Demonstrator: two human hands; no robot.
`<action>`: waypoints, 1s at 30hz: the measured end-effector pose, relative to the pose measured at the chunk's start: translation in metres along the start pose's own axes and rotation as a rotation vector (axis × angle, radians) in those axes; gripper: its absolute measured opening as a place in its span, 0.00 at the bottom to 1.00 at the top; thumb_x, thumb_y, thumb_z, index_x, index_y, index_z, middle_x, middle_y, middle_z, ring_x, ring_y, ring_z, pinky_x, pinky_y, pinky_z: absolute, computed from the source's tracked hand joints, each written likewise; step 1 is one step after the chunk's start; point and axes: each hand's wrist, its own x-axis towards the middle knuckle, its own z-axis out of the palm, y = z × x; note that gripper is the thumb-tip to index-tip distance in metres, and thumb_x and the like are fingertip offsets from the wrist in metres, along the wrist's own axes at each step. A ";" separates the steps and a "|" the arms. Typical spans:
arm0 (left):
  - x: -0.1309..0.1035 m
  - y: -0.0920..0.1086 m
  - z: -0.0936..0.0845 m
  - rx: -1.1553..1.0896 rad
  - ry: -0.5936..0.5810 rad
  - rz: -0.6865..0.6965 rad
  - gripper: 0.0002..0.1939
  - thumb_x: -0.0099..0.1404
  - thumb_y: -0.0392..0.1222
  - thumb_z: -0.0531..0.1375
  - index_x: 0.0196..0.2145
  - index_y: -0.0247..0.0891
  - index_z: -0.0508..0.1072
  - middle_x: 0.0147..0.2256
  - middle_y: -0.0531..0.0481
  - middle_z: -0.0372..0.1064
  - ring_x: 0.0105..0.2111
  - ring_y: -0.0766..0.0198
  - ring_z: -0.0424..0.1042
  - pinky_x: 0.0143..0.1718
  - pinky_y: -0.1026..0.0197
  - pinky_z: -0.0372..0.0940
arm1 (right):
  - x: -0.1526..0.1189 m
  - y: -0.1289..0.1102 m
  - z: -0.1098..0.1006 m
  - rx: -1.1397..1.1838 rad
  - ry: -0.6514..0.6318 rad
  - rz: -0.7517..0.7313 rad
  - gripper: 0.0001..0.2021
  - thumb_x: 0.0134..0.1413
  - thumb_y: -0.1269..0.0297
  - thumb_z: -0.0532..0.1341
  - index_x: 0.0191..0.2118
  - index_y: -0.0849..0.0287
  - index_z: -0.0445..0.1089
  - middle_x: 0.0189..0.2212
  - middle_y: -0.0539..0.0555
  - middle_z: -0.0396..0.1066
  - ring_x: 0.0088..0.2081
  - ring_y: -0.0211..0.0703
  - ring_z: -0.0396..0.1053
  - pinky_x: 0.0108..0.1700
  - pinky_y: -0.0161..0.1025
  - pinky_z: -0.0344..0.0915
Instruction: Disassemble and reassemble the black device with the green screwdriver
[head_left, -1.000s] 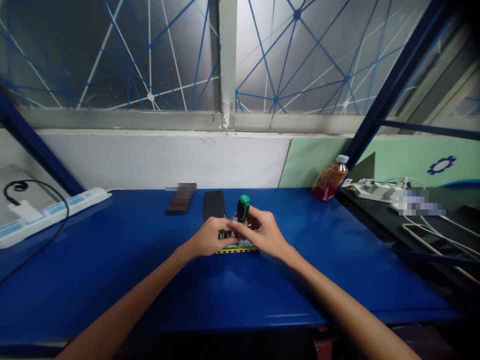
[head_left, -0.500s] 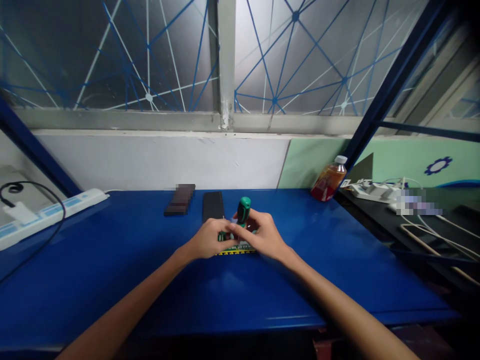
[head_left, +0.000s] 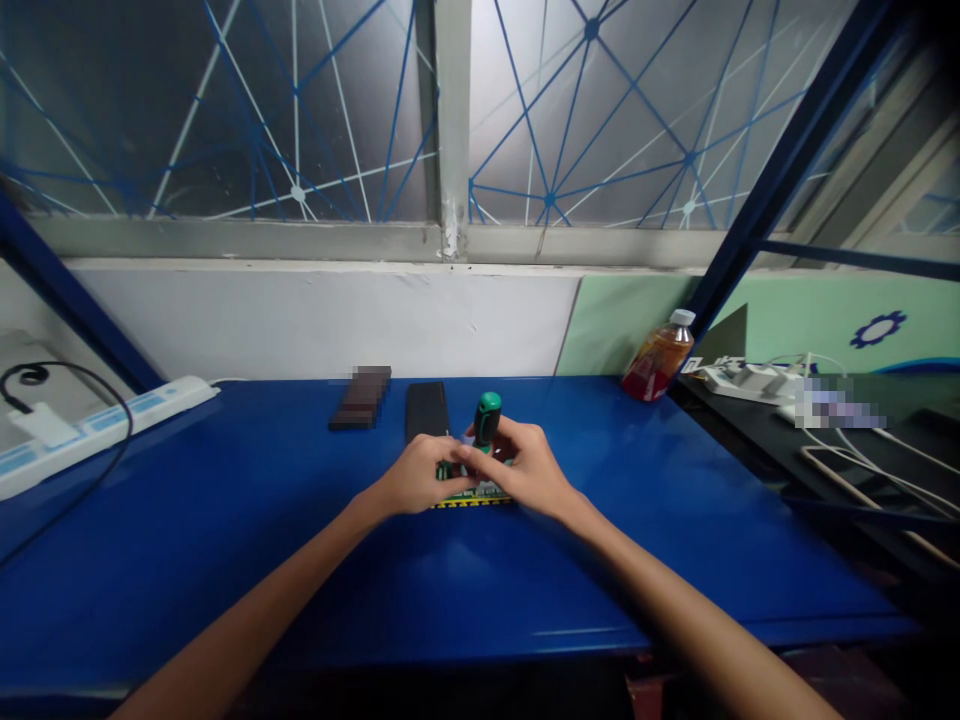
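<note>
A screwdriver [head_left: 488, 420] with a green and black handle stands nearly upright, handle up, over a green circuit board [head_left: 491, 492] with a yellow-marked front edge. My right hand [head_left: 529, 462] is closed around the lower part of the screwdriver. From the other side my left hand [head_left: 420, 476] comes in with its thumb and fingers pinched together over the board, close to the screwdriver's lower end. What the left fingertips hold is hidden. The screwdriver's tip and much of the board are covered by both hands.
Behind my hands lie a black flat case [head_left: 426, 410] and a dark, partly blurred object [head_left: 361, 398]. A white power strip [head_left: 112, 432] with a black cable runs along the left. A drink bottle [head_left: 660, 358] stands at the back right, near a black side table [head_left: 847, 465] with cables.
</note>
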 end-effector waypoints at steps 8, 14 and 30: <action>0.000 0.002 0.000 -0.019 -0.027 0.002 0.09 0.64 0.42 0.62 0.36 0.35 0.79 0.36 0.48 0.78 0.36 0.61 0.75 0.38 0.62 0.64 | 0.000 0.001 0.000 -0.009 0.011 -0.004 0.15 0.58 0.53 0.61 0.40 0.61 0.72 0.25 0.50 0.70 0.25 0.36 0.65 0.27 0.35 0.61; 0.000 0.000 0.000 0.006 -0.003 -0.011 0.09 0.62 0.43 0.63 0.36 0.35 0.80 0.34 0.47 0.78 0.34 0.61 0.74 0.37 0.62 0.65 | 0.000 0.001 -0.001 -0.001 0.008 -0.005 0.15 0.58 0.52 0.61 0.41 0.60 0.71 0.26 0.51 0.71 0.24 0.36 0.65 0.26 0.35 0.62; 0.000 -0.001 0.000 0.009 -0.013 -0.004 0.09 0.62 0.43 0.63 0.36 0.35 0.79 0.35 0.46 0.78 0.34 0.60 0.74 0.37 0.62 0.66 | 0.000 0.000 0.000 0.008 0.002 -0.007 0.14 0.58 0.53 0.61 0.40 0.60 0.70 0.26 0.50 0.71 0.24 0.36 0.66 0.27 0.35 0.62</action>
